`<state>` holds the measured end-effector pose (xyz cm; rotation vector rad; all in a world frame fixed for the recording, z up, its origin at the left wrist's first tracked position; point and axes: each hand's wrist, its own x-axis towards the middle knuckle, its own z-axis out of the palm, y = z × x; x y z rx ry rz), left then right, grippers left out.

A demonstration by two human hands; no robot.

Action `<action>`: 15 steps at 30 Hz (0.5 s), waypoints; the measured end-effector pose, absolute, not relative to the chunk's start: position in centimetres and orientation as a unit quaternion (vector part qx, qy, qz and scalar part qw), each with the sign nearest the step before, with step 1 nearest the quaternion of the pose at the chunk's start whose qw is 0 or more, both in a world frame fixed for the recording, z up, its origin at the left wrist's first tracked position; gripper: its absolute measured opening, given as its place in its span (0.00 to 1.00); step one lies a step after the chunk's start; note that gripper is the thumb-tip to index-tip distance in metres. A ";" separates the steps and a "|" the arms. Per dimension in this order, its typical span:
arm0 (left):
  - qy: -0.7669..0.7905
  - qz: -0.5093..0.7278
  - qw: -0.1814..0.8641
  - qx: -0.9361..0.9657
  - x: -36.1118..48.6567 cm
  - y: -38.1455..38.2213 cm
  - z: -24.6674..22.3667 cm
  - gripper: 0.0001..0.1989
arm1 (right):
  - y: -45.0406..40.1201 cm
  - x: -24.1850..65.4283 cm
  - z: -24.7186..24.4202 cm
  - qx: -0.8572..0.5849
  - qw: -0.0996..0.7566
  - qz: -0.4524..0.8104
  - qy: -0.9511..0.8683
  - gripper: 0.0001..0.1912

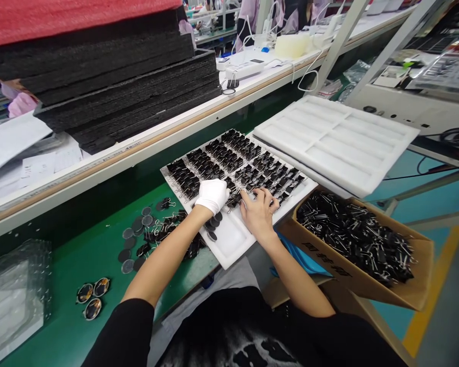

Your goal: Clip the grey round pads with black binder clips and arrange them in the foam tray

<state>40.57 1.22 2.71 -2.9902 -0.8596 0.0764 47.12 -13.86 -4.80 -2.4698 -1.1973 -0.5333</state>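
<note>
A white foam tray (235, 237) lies angled on the green bench, with rows of black binder clips (224, 153) filling most of its slots. My left hand (213, 195), in a white glove, is closed over the near-left part of the rows; its fingertips and whatever they hold are hidden. Bare, my right hand (258, 211) curls its thumb and fingers around a binder clip in the near rows, right of the glove. Dark round discs (212, 227) lie in the tray beside the glove. Loose binder clips (164, 227) and more round discs (127, 243) spread left of the tray.
A cardboard box (421, 275) full of binder clips stands at the right. White foam trays (336, 137) are stacked behind it. Black foam sheets (130, 92) are piled on the raised shelf. Three round lens-like pieces (93, 308) and clear plastic trays (17, 285) lie left.
</note>
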 end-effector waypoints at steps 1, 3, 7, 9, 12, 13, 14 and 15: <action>-0.277 0.026 0.016 -0.960 40.7 0.9 2.7 0.19 | -13.9 47.1 -4.8 -0.870 0.172 -0.187 -0.423 0.16; -0.277 0.030 0.019 -0.960 41.0 0.4 2.8 0.18 | -14.0 47.1 -4.8 -0.868 0.171 -0.184 -0.428 0.17; -0.272 0.029 0.021 -0.961 41.3 -0.2 2.8 0.16 | -14.1 47.2 -4.9 -0.862 0.171 -0.178 -0.444 0.20; -0.269 0.023 0.020 -0.963 40.9 -0.1 2.9 0.18 | -14.2 47.3 -4.9 -0.856 0.170 -0.176 -0.455 0.22; -0.264 0.009 0.017 -0.964 39.4 0.3 3.4 0.22 | -14.1 47.5 -5.1 -0.852 0.174 -0.170 -0.464 0.24; -0.264 0.005 0.017 -0.964 38.7 0.4 3.6 0.22 | -14.1 47.5 -5.2 -0.851 0.177 -0.169 -0.464 0.24; -0.264 0.002 0.017 -0.964 38.1 0.5 3.8 0.22 | -14.1 47.6 -5.3 -0.850 0.181 -0.169 -0.464 0.24; -0.262 -0.001 0.018 -0.965 37.5 0.5 3.9 0.22 | -14.0 47.6 -5.3 -0.849 0.185 -0.171 -0.465 0.24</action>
